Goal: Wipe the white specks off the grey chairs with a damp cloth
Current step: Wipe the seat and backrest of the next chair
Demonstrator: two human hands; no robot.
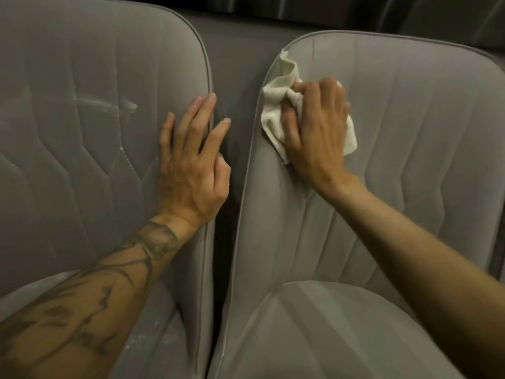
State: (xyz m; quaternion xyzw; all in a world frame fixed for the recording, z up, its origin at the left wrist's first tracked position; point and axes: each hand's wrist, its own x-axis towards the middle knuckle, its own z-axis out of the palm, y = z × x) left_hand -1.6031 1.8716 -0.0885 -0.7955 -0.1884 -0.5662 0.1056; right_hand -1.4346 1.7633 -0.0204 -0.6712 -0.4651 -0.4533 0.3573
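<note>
Two grey padded chairs stand side by side, seen from above. On the right chair [410, 138], my right hand [314, 132] presses a crumpled cream cloth [273, 116] against the upper left part of the backrest, near its piped edge. My left hand [191, 160] lies flat with spread fingers on the right edge of the left chair [82, 132], holding nothing. A white smear [128, 105] and thin white streaks mark the left chair's backrest. White specks [142, 340] dot its seat beside my tattooed forearm.
A narrow dark gap [232, 187] runs between the two chairs. Behind them lies a grey upholstered surface [240, 31], with dark shapes along the top of the view. The right chair's seat cushion [328, 337] fills the lower right.
</note>
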